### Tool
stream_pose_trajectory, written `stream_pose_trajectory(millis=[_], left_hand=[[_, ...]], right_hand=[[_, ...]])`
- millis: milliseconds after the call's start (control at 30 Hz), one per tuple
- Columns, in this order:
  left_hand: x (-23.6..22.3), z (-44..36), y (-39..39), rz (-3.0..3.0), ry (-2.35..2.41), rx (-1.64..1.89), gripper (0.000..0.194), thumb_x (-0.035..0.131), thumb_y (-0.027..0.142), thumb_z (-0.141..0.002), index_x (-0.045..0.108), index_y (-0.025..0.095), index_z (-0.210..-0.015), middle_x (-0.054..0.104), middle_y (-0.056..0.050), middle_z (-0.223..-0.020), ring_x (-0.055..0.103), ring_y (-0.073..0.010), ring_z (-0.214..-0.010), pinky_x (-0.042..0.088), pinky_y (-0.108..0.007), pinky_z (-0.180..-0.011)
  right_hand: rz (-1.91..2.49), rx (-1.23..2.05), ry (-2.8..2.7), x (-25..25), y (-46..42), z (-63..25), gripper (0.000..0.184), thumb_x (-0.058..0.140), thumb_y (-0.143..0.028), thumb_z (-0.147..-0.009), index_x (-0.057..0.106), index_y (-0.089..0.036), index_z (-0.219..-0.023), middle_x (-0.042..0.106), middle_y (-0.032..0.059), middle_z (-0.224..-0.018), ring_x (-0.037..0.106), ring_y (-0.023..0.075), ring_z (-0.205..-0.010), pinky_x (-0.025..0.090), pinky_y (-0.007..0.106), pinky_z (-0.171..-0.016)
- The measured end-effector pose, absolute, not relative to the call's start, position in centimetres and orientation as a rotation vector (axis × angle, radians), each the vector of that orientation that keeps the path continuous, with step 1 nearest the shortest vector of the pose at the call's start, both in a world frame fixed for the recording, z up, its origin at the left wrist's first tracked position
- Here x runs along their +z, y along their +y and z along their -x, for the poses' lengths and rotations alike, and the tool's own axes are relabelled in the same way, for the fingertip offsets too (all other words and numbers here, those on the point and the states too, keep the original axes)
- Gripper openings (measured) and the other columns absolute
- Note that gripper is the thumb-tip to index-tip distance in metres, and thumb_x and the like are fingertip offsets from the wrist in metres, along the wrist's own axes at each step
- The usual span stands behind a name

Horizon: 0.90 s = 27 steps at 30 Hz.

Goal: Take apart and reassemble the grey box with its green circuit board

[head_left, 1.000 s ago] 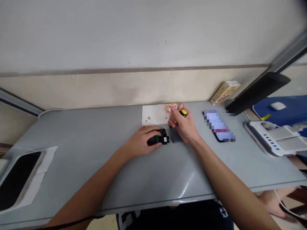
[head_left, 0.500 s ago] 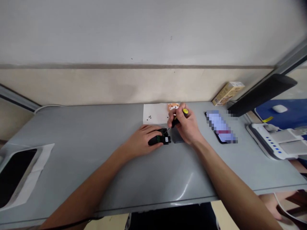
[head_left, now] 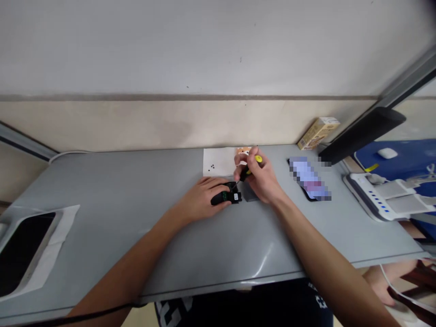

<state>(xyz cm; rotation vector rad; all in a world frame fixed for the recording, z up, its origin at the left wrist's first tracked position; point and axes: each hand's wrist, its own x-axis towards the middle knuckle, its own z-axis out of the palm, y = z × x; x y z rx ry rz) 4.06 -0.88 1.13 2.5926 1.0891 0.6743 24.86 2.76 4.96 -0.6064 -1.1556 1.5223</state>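
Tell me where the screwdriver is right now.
In the head view, the screwdriver is just right of centre, gripped in the right hand, its tip slanting down to the small black device under the left hand, in front of the white paper.

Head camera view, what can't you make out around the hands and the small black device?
- Screwdriver tip: too small, lost against the black device.
- Device's far side: hidden under the left hand.
- Dark specks on the white paper: too small to identify.
- Phone screen: blurred.
- Grey part: mostly behind the right hand.
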Motion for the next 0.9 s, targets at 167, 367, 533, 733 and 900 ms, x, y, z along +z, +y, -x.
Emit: stream_pose_trajectory(millis=[167,367,533,733,900], left_hand=[[0.9,-4.0,-0.8,-2.603,1.081,0.675,0.024,0.065,0.036,-0.096,0.068,0.026,-0.118,0.067,-0.006,-0.134,0.063,-0.0246,-0.124,0.047,-0.046,-0.11],[0.8,-3.9,-0.8,-2.628,1.092,0.674,0.024,0.066,0.035,-0.096,0.068,0.025,-0.117,0.066,-0.006,-0.135,0.063,-0.0248,-0.124,0.047,-0.046,-0.109],[0.9,-3.9,-0.9,-2.628,1.08,0.647,0.026,0.064,0.034,-0.097,0.066,0.026,-0.121,0.065,-0.005,-0.138,0.061,-0.0239,-0.127,0.045,-0.045,-0.112],[0.9,-3.9,-0.9,-2.631,1.087,0.647,0.024,0.064,0.036,-0.097,0.068,0.025,-0.119,0.066,-0.007,-0.136,0.062,-0.0246,-0.126,0.047,-0.045,-0.11],[0.9,-3.9,-0.9,-2.644,1.093,0.668,0.025,0.064,0.035,-0.097,0.067,0.026,-0.12,0.067,-0.006,-0.135,0.063,-0.0251,-0.126,0.047,-0.047,-0.11]], right_hand=[[0.627,1.455,-1.147,4.9,3.0,-24.6,0.046,0.056,-0.073,-0.089,0.052,-0.028,-0.089,0.039,-0.0062,-0.063,0.041,0.0123,-0.053,0.041,0.029,-0.054],[0.543,1.558,-1.041,5.7,2.9,-25.1,0.033,0.075,-0.052,-0.085,0.056,-0.024,-0.083,0.06,0.001,-0.098,0.064,0.0155,-0.088,0.052,0.032,-0.079],[0.603,1.563,-1.107,5.4,2.7,-25.1,0.046,0.077,-0.055,-0.084,0.043,-0.025,-0.078,0.047,-0.0061,-0.069,0.044,0.009,-0.053,0.04,0.026,-0.053],[0.623,1.574,-1.037,5.7,2.9,-24.6,0.046,0.054,-0.071,-0.091,0.06,-0.026,-0.087,0.046,-0.0014,-0.071,0.045,0.0136,-0.06,0.043,0.03,-0.057],[0.546,1.611,-1.0,5.7,2.8,-24.9,0.038,0.079,-0.055,-0.081,0.056,-0.025,-0.084,0.058,0.0009,-0.101,0.061,0.0145,-0.083,0.051,0.032,-0.077]])
